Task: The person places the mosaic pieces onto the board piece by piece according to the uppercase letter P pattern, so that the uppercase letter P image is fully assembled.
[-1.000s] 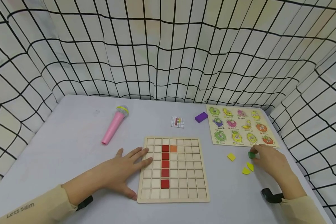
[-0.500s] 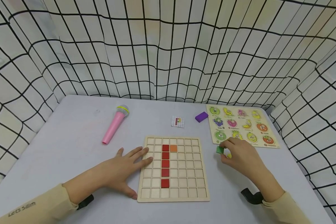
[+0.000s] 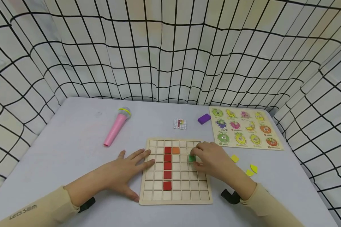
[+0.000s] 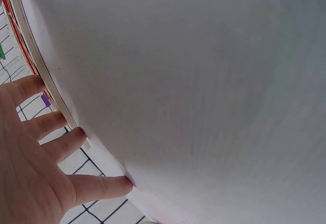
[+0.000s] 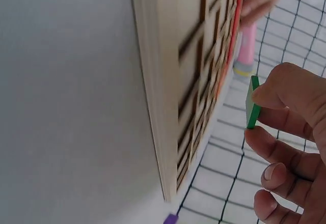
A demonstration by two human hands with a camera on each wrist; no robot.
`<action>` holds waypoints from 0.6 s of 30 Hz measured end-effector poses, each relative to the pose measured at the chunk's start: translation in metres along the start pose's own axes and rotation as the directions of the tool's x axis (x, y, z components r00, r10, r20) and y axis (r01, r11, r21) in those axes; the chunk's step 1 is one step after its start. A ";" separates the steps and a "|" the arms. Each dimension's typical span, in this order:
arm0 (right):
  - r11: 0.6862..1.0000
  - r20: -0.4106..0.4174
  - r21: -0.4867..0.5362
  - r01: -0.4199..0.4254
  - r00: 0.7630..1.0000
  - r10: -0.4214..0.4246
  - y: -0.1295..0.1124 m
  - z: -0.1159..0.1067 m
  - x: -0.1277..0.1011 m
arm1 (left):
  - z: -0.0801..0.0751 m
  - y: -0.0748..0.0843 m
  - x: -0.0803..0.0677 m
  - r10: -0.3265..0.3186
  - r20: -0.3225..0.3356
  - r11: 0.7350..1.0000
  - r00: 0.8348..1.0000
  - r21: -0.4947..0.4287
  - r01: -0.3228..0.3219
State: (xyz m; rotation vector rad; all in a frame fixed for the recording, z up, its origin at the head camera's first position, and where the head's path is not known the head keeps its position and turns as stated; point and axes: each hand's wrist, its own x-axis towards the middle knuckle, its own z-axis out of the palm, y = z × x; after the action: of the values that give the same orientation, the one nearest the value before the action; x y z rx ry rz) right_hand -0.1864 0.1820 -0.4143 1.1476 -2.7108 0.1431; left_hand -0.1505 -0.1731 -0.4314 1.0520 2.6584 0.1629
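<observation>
My right hand (image 3: pixel 214 159) pinches a green square tile (image 5: pixel 252 102) between thumb and fingers, over the right part of a wooden grid board (image 3: pixel 176 196). In the right wrist view the tile stands tilted above the board's surface. On the board, several red tiles (image 3: pixel 167 166) form a column, and one orange tile (image 3: pixel 176 150) sits beside the topmost red one. My left hand (image 3: pixel 120 173) lies spread at the board's left side, fingertips on its edge and thumb at the near left corner; the left wrist view shows its fingers (image 4: pixel 63 145) straight.
Yellow pieces (image 3: pixel 254 168) lie right of the board. Behind it are a small printed grid card (image 3: pixel 180 124), a purple block (image 3: pixel 204 119) and a fruit puzzle board (image 3: pixel 220 145). A pink toy microphone (image 3: pixel 115 127) lies back left. Black netting (image 3: pixel 159 66) surrounds the table.
My right hand has carried the green tile leftward from beside the yellow pieces to over the board, uncovering those pieces again. My left hand has stayed in place.
</observation>
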 end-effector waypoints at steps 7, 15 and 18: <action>0.999 0.098 0.021 0.030 0.995 -0.032 -0.021 0.010 0.011 | 0.000 0.001 0.001 0.001 -0.012 1.000 1.000 0.001 -0.001; 0.998 0.108 0.007 0.069 0.992 -0.069 -0.028 0.014 0.018 | 0.000 0.000 0.001 -0.002 -0.014 1.000 1.000 0.004 0.002; 0.996 0.115 -0.003 0.092 0.989 -0.091 -0.029 0.016 0.020 | 0.001 0.000 0.001 0.001 -0.018 1.000 1.000 0.006 -0.001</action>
State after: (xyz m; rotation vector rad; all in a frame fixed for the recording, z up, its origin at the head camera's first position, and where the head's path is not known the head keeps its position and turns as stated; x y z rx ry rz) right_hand -0.1814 0.1451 -0.4250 1.3135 -2.7477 0.0538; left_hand -0.1509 -0.1724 -0.4321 1.0593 2.6763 0.1653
